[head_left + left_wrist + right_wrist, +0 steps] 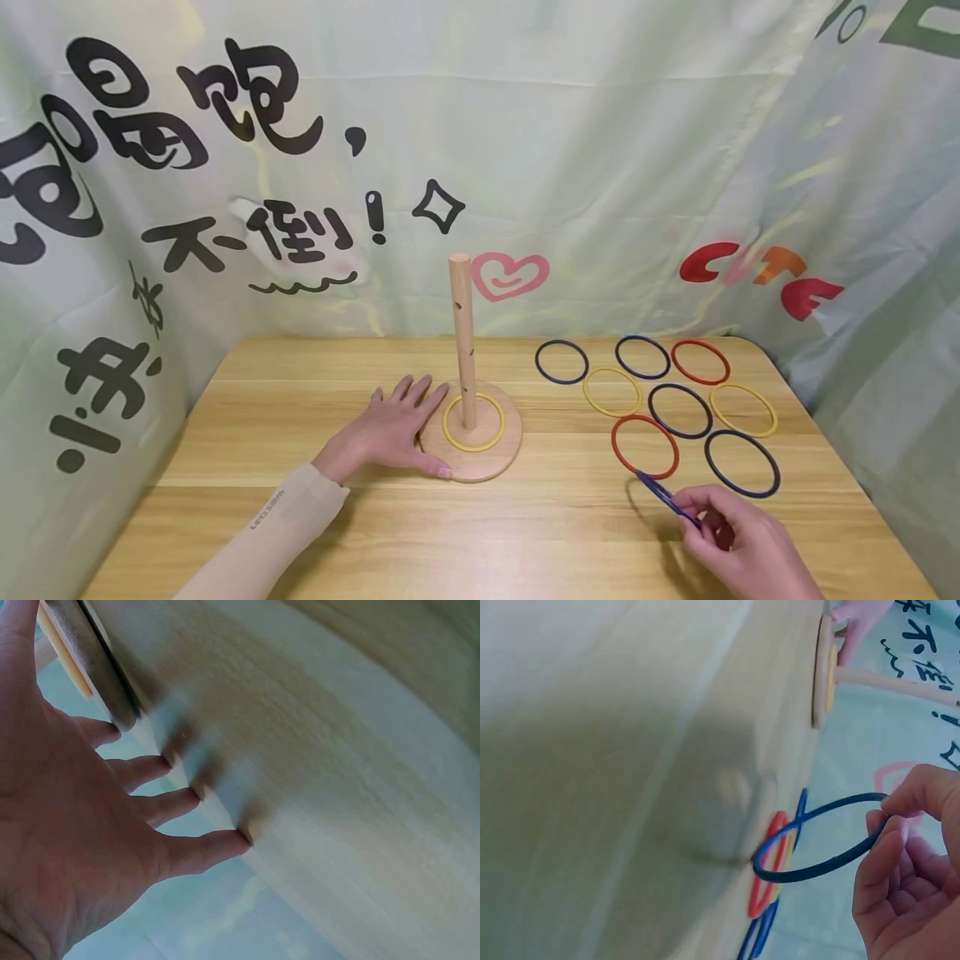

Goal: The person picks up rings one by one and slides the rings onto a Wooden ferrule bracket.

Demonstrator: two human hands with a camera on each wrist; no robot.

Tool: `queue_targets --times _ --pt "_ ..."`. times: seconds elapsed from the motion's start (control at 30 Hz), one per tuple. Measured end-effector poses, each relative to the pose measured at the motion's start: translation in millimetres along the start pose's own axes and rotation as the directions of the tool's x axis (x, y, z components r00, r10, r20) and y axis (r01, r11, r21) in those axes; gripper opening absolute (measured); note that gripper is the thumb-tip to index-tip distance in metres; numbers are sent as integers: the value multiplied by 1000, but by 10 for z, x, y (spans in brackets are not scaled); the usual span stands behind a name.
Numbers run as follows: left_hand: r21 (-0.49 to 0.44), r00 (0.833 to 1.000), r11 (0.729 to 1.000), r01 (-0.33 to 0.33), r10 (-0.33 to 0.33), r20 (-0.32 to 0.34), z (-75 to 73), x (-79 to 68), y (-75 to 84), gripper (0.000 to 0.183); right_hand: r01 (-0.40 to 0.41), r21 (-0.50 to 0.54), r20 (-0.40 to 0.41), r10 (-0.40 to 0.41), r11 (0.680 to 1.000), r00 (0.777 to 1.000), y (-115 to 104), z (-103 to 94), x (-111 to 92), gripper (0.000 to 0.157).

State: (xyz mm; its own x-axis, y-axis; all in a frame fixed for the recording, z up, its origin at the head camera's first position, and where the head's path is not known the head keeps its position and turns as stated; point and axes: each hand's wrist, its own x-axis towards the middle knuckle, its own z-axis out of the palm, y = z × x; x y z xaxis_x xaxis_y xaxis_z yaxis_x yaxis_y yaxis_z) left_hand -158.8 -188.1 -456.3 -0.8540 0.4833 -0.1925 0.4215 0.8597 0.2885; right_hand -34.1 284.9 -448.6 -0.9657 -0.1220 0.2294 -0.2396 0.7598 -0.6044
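A round wooden base [495, 462] carries an upright wooden peg [465, 350], with a yellow ring [474, 451] lying around the peg's foot. My left hand [393, 429] rests at the left edge of the base, fingers spread; in the left wrist view its fingertips [238, 841] reach the tabletop. Between thumb and fingers, my right hand [738, 533] pinches a blue ring [660, 490], tilted and seen nearly edge-on from above. The right wrist view shows that blue ring [817, 871] whole, its far side raised over the table near a red ring [756, 896].
Several rings lie flat at the right: the near red ring [613, 442], a far red ring [701, 341], a yellow ring [612, 415], another yellow ring [775, 412] and blue ones such as this near ring [777, 475]. Printed cloth [600, 167] hangs around the wooden table [300, 417].
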Motion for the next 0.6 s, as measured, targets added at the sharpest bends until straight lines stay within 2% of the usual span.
queue_targets --times 0.1,0.2,0.23,0.3,0.43,0.53,0.6 --pt "2 1000 1000 0 0 1 -1 -3 0 136 127 43 -43 -125 991 991 -68 12 23 43" --pt "3 1000 1000 -4 4 -4 1 -5 2 136 274 65 -97 -267 960 959 -144 30 54 50" --pt "4 1000 1000 -4 4 -2 1 -6 3 136 297 72 -105 -289 952 952 -176 38 68 51" --pt "4 1000 1000 -5 5 -2 5 -9 3 136 308 87 -108 -299 947 948 -255 48 93 52" --pt "3 1000 1000 -3 3 -1 13 -10 -1 135 284 116 -107 -272 952 956 -422 65 150 48" --pt "-1 1000 1000 -1 1 -2 21 -6 -8 136 318 130 -137 -301 939 944 -525 81 208 46" --pt "0 1000 1000 -3 3 -1 25 1 -13 136 329 182 -136 -308 926 942 -594 87 245 44"
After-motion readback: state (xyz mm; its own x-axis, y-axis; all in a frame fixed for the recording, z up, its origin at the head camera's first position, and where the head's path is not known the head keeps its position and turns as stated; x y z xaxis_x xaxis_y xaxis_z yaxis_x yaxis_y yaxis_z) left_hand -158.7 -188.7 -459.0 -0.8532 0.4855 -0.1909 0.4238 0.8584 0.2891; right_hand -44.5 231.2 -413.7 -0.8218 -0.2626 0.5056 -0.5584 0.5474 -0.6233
